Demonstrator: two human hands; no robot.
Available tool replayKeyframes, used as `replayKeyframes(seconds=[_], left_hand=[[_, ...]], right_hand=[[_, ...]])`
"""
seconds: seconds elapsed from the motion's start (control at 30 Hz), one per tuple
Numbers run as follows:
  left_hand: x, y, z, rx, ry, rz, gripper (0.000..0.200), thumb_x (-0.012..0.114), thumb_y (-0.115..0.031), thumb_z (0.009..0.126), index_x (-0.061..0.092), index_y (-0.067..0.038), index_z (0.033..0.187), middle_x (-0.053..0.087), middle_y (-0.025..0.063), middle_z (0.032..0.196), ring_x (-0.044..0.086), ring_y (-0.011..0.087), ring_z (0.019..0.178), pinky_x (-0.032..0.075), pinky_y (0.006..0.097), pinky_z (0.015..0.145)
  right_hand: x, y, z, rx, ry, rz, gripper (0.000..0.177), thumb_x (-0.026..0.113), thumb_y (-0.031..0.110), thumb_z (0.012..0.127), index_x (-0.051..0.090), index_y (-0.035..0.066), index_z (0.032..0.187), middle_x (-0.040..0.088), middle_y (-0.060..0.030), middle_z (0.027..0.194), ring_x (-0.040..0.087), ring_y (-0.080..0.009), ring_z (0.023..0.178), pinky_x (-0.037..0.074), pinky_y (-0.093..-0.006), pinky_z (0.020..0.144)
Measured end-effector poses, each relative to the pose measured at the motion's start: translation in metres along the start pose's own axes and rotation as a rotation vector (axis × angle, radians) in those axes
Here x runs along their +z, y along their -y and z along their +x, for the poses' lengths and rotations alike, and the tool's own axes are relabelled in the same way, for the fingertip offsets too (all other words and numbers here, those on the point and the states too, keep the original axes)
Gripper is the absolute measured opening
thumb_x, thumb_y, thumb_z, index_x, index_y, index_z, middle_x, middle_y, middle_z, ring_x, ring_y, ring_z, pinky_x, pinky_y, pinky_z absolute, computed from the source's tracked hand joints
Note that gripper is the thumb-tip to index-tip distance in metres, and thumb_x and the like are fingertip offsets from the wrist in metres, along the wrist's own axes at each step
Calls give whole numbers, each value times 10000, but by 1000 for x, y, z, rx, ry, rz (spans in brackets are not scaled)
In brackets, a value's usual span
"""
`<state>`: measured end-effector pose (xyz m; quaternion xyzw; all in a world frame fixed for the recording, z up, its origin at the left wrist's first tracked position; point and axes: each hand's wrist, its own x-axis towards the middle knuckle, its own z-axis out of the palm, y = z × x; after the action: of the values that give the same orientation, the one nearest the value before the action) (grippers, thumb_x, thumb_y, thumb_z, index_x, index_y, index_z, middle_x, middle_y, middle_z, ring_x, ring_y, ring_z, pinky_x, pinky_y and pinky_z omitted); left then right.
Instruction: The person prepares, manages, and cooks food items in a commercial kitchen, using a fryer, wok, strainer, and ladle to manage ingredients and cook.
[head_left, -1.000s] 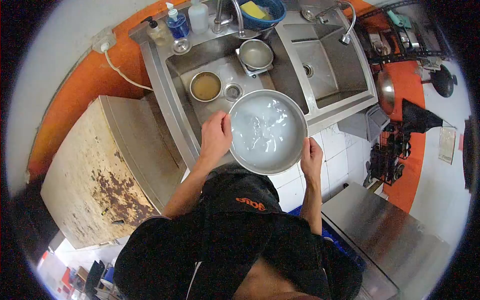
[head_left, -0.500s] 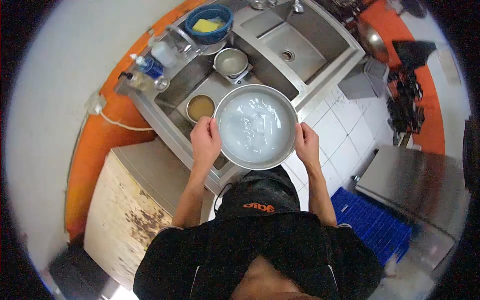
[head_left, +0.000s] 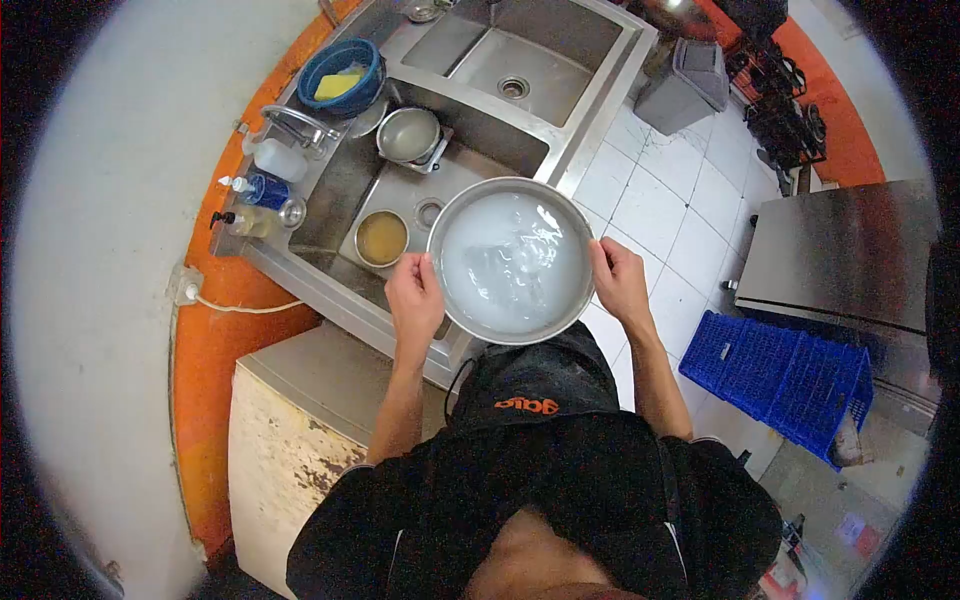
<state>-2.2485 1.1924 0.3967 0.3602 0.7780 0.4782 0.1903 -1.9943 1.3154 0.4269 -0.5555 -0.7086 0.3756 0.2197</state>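
Note:
Between my two hands is a wide round metal pan [head_left: 515,262] filled with cloudy, whitish water whose surface ripples. My left hand [head_left: 413,296] grips its left rim, thumb on top. On the opposite rim, my right hand [head_left: 621,280] holds on the same way. The pan is in front of my body, partly over the near edge of the sink. In the sink basin, left of the pan, sits a small round bowl [head_left: 381,239] of brownish liquid. Farther back, a metal pot [head_left: 408,135] with murky water rests on a small square metal object [head_left: 440,152].
A blue basin [head_left: 340,82] with a yellow sponge [head_left: 338,87] stands on the sink's back ledge, near several bottles [head_left: 262,190]. A second sink basin [head_left: 520,75] lies beyond. To my right are blue crates [head_left: 775,375], a steel cabinet [head_left: 840,260] and a grey bin [head_left: 683,88].
My view has turned, so the sink appears farther left and the crates show more fully. Both hands still hold the pan, and the water in it has shifted.

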Motion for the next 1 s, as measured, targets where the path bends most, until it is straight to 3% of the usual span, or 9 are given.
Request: replayKeyframes(seconds=[0.33,0.4,0.53,0.6,0.63,0.93,1.0], left_hand=[[6,8,-8,-175,-10,-8,223,575,-168,898,581,23,784,590,141,612,568,195,536,439,349,535],[5,11,-10,-193,-10,7,238,586,-192,907,585,17,792,569,58,589,487,99,521,400,291,501],[7,20,-11,-200,-65,-12,232,595,-189,899,593,14,787,581,76,595,502,113,521,411,301,507],[6,21,-11,-274,-47,-31,234,593,-186,883,590,22,776,616,165,636,606,281,562,460,387,563],[6,22,-10,-290,-66,-38,234,593,-186,883,590,22,776,616,165,636,606,281,562,460,387,563],[1,27,-8,-306,-99,-69,234,595,-193,882,610,20,787,620,169,641,607,277,552,464,389,564],[1,27,-5,-290,-115,-69,210,598,-172,888,598,12,788,578,90,591,523,150,513,423,309,518]], right_hand=[[-1,5,-7,-12,42,-109,398,501,255,926,521,-53,675,503,-223,561,470,-291,462,375,-410,495],[-1,6,-5,-52,29,-176,411,493,265,928,536,-58,679,519,-226,571,514,-298,482,384,-418,504],[-1,26,0,-31,82,-190,406,496,269,925,557,-60,694,543,-229,590,553,-302,510,400,-411,515],[-1,34,3,17,106,-250,404,498,272,923,568,-61,706,562,-225,604,550,-296,514,413,-403,525],[1,34,6,1,124,-262,404,498,272,923,568,-61,706,562,-225,604,550,-296,514,413,-403,525],[6,43,19,-22,160,-329,400,493,269,927,544,-63,709,529,-213,590,486,-267,512,400,-399,540],[9,31,24,-34,160,-288,399,490,262,937,517,-55,697,480,-182,560,428,-229,500,376,-384,518]])
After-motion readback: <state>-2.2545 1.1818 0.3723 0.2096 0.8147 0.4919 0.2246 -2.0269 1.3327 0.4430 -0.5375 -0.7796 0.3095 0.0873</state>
